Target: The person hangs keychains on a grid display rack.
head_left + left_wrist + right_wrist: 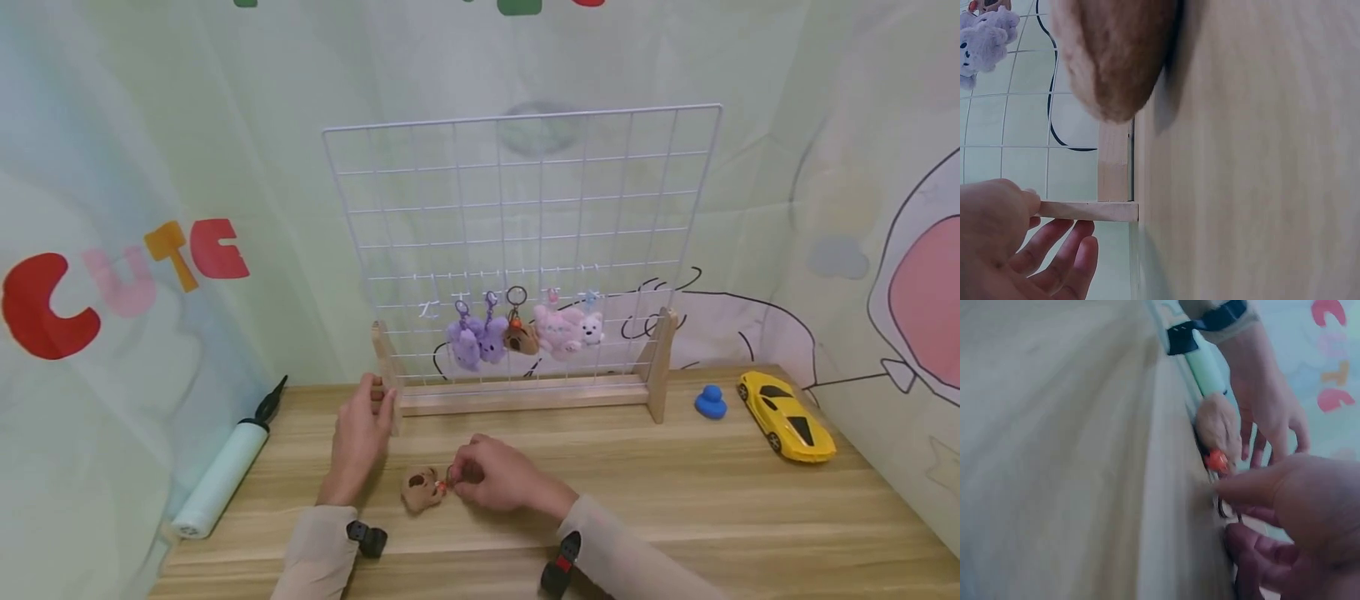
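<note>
My left hand (pixel 362 437) holds the left wooden upright (pixel 387 367) of the grid rack's stand, the thumb on one face and the fingers on the other, as the left wrist view shows. A brown plush keychain (pixel 422 489) with an orange bead lies on the table between my hands. With thumb and fingertips, my right hand (pixel 498 473) pinches its metal ring (pixel 1222 507). Behind them stands the white wire grid (pixel 525 200), where purple plush keychains (pixel 472 340), a brown one (pixel 521 337), a pink one (pixel 558 330) and a small white one (pixel 592 328) hang.
A pale green hand pump (pixel 223 477) with a black nozzle lies at the table's left side. To the right of the rack are a blue rubber duck-like toy (pixel 711 402) and a yellow toy car (pixel 786 417). An unused-looking white hook (pixel 428 310) is on the grid's left.
</note>
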Available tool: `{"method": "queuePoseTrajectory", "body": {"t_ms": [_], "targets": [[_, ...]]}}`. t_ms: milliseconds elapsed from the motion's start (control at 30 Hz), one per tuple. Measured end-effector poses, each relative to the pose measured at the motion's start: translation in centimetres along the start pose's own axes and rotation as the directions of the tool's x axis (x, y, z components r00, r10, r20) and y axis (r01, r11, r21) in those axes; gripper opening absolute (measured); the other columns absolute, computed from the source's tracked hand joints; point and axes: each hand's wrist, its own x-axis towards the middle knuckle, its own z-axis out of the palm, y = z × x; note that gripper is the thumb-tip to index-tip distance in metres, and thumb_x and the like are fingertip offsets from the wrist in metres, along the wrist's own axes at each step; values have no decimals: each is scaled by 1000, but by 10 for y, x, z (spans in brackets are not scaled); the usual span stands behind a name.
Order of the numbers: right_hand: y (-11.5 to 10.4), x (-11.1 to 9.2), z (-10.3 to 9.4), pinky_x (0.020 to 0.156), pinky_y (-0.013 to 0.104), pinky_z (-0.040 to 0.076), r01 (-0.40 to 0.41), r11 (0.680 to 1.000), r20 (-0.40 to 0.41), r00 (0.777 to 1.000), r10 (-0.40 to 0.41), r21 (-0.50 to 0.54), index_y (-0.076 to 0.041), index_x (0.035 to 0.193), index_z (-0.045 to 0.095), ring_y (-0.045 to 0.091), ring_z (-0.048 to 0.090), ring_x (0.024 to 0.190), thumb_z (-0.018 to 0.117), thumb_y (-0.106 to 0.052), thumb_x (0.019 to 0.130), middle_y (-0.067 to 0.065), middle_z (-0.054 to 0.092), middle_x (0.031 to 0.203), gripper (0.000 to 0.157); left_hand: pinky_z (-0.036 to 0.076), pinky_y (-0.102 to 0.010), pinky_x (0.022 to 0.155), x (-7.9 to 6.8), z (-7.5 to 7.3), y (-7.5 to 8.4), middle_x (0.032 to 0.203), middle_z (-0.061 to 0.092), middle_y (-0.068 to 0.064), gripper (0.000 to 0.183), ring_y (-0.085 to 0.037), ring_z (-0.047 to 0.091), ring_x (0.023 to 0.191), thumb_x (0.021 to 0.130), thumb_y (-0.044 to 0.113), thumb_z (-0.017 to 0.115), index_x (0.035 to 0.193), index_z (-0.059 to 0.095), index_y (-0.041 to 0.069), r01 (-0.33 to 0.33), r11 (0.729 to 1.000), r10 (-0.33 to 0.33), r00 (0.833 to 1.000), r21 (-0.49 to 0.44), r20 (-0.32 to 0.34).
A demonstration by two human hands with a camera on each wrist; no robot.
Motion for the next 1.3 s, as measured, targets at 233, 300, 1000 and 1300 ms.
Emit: {"method": "queuePoseTrajectory", "body": {"t_ms": [233,300,1000,1300], "targets": [[18,3,-10,74,21,58,51,960,-55,998,-37,276,-19,100,77,2,66,85,79,-18,101,-5,75,99,2,67,-56,87,-2,-2,0,125,75,-25,27,-39,78,108,114,23,59,133,57,4,17,1000,-17,1000,-3,7],[21,4,-12,76,23,59,55,951,-86,996,-30,306,-19,102,77,4,68,87,77,-17,102,-5,76,102,3,67,-55,86,-3,-2,1,126,75,-24,28,-39,78,108,114,24,58,134,57,5,27,1000,-27,1000,-7,13],[-15,13,-40,98,29,61,86,873,-242,970,37,480,-17,113,76,13,73,110,72,-28,106,-2,78,111,13,68,-56,83,-4,-3,0,124,76,-25,26,-39,79,105,113,22,61,131,58,5,12,1000,-12,1000,-13,-16],[-34,27,-57,98,28,60,177,767,-312,950,32,617,-7,118,68,19,78,112,66,-21,110,11,83,118,16,67,-57,88,0,-1,-1,123,77,-24,25,-38,79,106,112,21,63,129,58,4,-7,1000,7,1000,0,-17]]}}
